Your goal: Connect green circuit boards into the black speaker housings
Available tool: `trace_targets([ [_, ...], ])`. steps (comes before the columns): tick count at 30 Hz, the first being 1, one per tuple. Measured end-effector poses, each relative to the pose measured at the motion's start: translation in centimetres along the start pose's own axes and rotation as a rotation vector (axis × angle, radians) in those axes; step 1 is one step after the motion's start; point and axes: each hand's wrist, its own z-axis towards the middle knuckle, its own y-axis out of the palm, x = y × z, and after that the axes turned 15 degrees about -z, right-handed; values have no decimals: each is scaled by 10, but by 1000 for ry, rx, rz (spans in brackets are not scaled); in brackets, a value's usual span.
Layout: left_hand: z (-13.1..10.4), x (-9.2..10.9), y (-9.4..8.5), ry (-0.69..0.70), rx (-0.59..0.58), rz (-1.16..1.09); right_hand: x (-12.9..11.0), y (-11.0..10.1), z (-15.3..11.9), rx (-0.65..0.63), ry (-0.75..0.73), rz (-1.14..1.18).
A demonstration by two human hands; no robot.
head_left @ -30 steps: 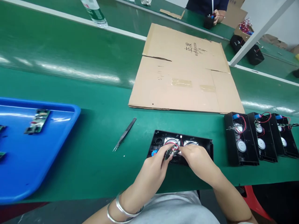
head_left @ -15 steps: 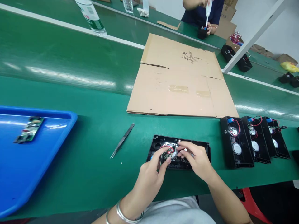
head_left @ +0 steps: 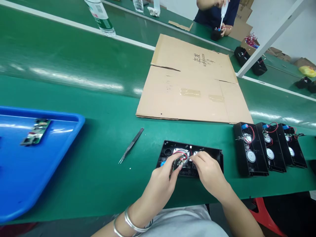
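In front of me a black speaker housing [head_left: 209, 152] lies with its inside facing up, showing round silver speakers and a blue part at its left end. My left hand [head_left: 163, 179] pinches a small circuit board [head_left: 175, 163] over the left speaker, with red wires [head_left: 181, 152] looping from it. My right hand [head_left: 209, 172] is closed in a pinch at the middle of the housing, on a small white connector [head_left: 190, 159]. Another white connector [head_left: 191, 147] on a thin wire stands just above the right fingertips. Tweezers [head_left: 131, 144] lie on the green table to the left.
A blue tray [head_left: 81, 120] holding a circuit board [head_left: 37, 132] is at the left. Flattened cardboard [head_left: 195, 79] lies beyond the housing. Several black housings [head_left: 250, 166] with wired parts stand at right. A water bottle [head_left: 101, 18] stands further back. Across the table, a person [head_left: 214, 16] works on a black part.
My right fingers have drawn together and lowered onto a white connector, leaving the other connector standing above them. My left hand keeps its pinch on the board. The whole view has shifted slightly.
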Motion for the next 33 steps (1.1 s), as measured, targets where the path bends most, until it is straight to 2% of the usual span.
trace_targets([
  [6,3,0,0,47,-48,-1,-4,3,6,-67,-86,-186],
  [11,6,5,-2,31,-78,-53,-2,2,7,-68,-140,-197],
  [18,8,9,-4,-8,-105,-70,-1,1,5,-82,-130,-177],
  [25,8,10,-3,-29,-103,-105,-5,2,6,-7,-146,-240],
  [29,9,10,-6,-64,-142,-155,-2,2,5,53,-94,-123],
  [33,8,6,-9,-57,-198,-201,-1,4,7,38,-103,11],
])
